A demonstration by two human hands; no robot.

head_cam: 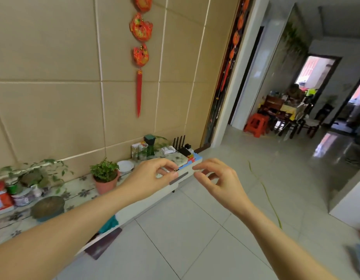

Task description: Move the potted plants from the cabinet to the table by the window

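Observation:
A small green plant in a pink pot (105, 181) stands on the long low cabinet (78, 190) along the tiled wall. Further left, a trailing plant (36, 175) grows from a dark pot, and a wide bluish pot (47, 207) sits near the cabinet's front edge. A dark green vase with thin stems (150, 145) stands toward the cabinet's far end. My left hand (153, 177) hovers in front of the cabinet, fingers loosely curled, holding nothing. My right hand (217, 183) floats beside it over the floor, fingers relaxed and empty.
A white dish (125, 165), boxes and a black router (182, 147) crowd the cabinet's far end; red tins (0, 197) sit at its left. The pale tiled floor (195, 229) runs to a doorway with a red stool (256, 124) and a dining table (286, 110).

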